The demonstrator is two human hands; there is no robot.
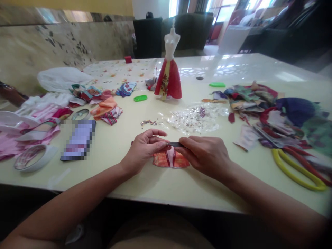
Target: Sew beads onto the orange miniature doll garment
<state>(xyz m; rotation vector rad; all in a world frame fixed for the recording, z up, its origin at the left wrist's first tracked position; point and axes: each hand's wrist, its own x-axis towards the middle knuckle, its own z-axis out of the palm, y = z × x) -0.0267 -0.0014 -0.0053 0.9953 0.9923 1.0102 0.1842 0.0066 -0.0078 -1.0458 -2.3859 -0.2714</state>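
Dark armchairs stand beyond the glossy table, windows bright.

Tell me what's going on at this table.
A person works at a pale table with both hands on a red-orange fabric piece lying flat. The left hand pinches its top edge; the right hand holds a dark strip against it. Behind stand a mannequin in a red skirt and a clear bag of sequins; scissors lie to the right.

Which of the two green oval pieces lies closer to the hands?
The green piece just left of the red-skirted mannequin; the other green piece lies farther back, on its right.
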